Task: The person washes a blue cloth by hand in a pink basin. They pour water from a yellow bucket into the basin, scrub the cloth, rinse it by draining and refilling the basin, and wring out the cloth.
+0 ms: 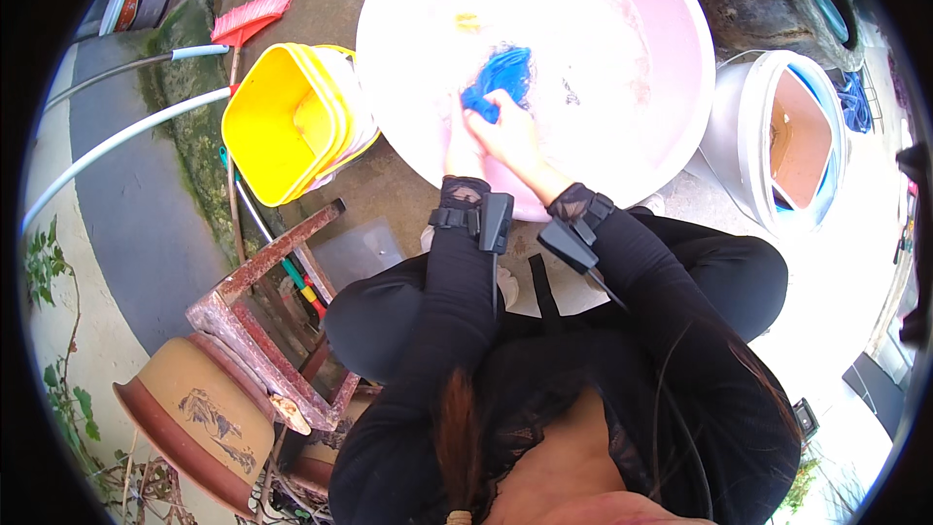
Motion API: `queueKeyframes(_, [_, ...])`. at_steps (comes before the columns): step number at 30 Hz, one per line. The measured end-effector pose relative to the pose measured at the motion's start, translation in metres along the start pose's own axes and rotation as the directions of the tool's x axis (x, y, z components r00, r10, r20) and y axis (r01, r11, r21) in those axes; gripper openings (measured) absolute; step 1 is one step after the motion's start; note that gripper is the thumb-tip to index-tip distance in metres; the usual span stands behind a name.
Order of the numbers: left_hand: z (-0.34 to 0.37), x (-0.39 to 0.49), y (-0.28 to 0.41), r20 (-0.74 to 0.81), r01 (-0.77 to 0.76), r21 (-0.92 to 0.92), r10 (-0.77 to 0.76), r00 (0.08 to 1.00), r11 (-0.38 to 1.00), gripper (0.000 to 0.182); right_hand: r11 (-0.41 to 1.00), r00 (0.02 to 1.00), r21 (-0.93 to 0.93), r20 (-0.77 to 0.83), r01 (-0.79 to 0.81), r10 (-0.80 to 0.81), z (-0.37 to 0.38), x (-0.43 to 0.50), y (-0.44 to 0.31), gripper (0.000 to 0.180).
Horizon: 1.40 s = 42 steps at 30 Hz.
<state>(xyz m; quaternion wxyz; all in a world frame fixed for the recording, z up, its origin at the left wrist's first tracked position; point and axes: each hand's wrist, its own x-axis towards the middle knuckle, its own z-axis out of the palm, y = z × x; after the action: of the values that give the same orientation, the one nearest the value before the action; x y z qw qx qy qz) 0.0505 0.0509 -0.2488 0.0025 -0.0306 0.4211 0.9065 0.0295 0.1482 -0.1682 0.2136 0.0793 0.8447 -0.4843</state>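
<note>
A wide pink plastic basin [674,44] stands before me, its inside mostly washed out by glare. Over its near side, both hands meet on a bunched blue cloth [506,76] whose far part spreads out in the basin. My right hand [514,133] closes around the near end of the cloth, thumb and fingers pinched on it. Beside it, my left hand [464,144] presses against the same end; its fingers are partly hidden and overexposed. Farther in, a small yellow patch [467,21] shows in the basin, too bright to identify.
Yellow square buckets [273,124], nested together, lie tilted left of the basin. A white bucket [754,138] holding brownish contents stands right. A pink broom [251,14], a worn wooden stool frame [248,306] and a tan plant pot [204,415] are at left.
</note>
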Motion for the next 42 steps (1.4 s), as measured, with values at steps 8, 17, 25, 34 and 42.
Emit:
queueKeyframes(8, [0.053,0.029,-0.010,-0.683,0.367,-0.095,-0.329,0.652,0.925,0.029,0.977,0.983,-0.212,-0.180,0.003,-0.043,-0.030,0.046,0.014,0.049])
queueKeyframes(17, [0.046,0.025,-0.012,-0.663,0.690,0.031,-0.501,0.556,0.723,0.077,0.913,0.905,-0.406,-0.404,-0.045,-0.135,-0.065,0.091,0.114,0.044])
queueKeyframes(25, [0.011,0.011,0.008,-0.439,0.347,-0.350,-0.480,0.760,0.870,0.058,0.949,0.963,0.167,-0.094,0.266,-0.253,0.012,0.005,0.024,0.031])
queueKeyframes(34, [0.048,0.037,-0.026,-0.639,0.361,-0.007,-0.281,0.715,0.933,0.026,1.000,0.967,0.005,-0.253,0.020,-0.018,-0.037,0.041,-0.007,0.036])
queueKeyframes(42, [0.027,0.040,-0.020,-0.625,0.412,-0.230,-0.458,0.633,0.882,0.029,0.988,0.984,-0.037,-0.094,0.151,-0.154,-0.013,0.018,-0.003,0.041])
